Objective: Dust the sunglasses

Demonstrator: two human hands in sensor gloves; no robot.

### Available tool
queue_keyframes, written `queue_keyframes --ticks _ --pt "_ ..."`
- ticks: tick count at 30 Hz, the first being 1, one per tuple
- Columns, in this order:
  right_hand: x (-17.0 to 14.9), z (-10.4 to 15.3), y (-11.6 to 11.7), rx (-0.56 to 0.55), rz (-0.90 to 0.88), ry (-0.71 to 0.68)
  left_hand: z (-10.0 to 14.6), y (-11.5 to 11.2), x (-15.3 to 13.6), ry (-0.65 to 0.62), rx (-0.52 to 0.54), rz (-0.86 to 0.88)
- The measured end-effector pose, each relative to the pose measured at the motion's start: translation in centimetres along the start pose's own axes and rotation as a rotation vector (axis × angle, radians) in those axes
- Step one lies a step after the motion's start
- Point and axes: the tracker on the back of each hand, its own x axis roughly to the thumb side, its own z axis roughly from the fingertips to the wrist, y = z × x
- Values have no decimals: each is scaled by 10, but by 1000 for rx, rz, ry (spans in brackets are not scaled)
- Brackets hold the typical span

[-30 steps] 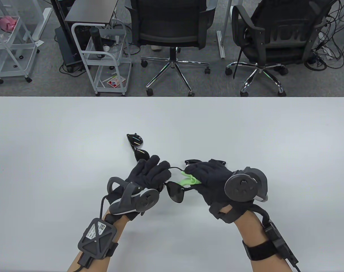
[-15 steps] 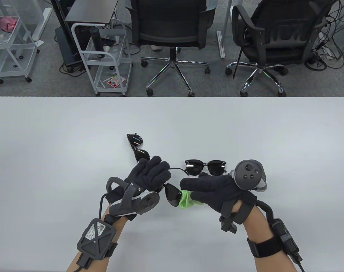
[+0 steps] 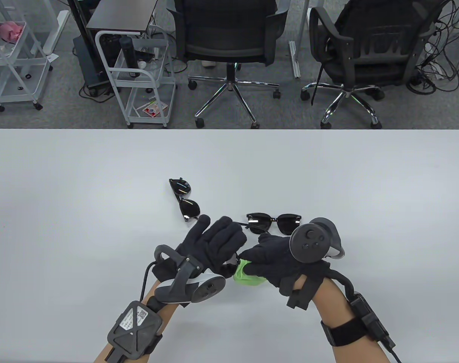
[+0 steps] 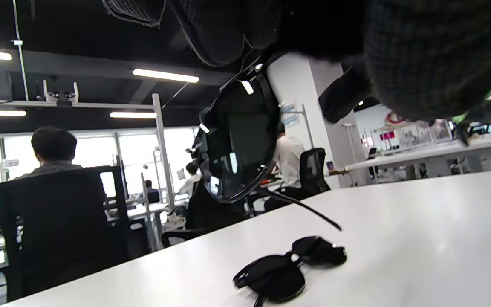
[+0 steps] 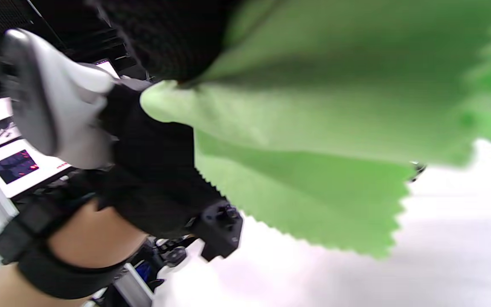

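Left hand [image 3: 214, 242] grip holds one pair of sunglasses [image 4: 237, 145] by the frame, lifted off the bench [image 3: 63, 211]. Right hand [image 3: 278, 257] grip pinches a green cloth [image 3: 246, 276] right at that lens. Wipe lightly, cloth flat on the lens, frame steady. Two more pairs [image 3: 273, 223] lie just beyond the hands.

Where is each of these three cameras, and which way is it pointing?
Table view: from above, looking down at the white table; shows left hand, right hand, both forearms.
Left wrist view: under the left wrist, looking low across the table; gloved fingers grip the held sunglasses.
Right wrist view: under the right wrist, looking toward the left hand; green cloth fills it.
Shared: cloth shows in all three; a lying pair in table and left wrist views.
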Motion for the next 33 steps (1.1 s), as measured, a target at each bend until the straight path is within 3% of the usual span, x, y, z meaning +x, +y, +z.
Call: queue_keyframes --ticks 10,20,27,33 --pt "-10 -5 -4 -22 107 73 -2 -4 -15 79 28 -76" --pt "-42 21 -25 -99 17 160 7 -11 -47 221 9 1" --pt "-38 21 -24 -153 8 152 7 -5 -39 218 39 -36" --pt "-4 1 -6 -111 71 55 -2 4 0 90 70 -131"
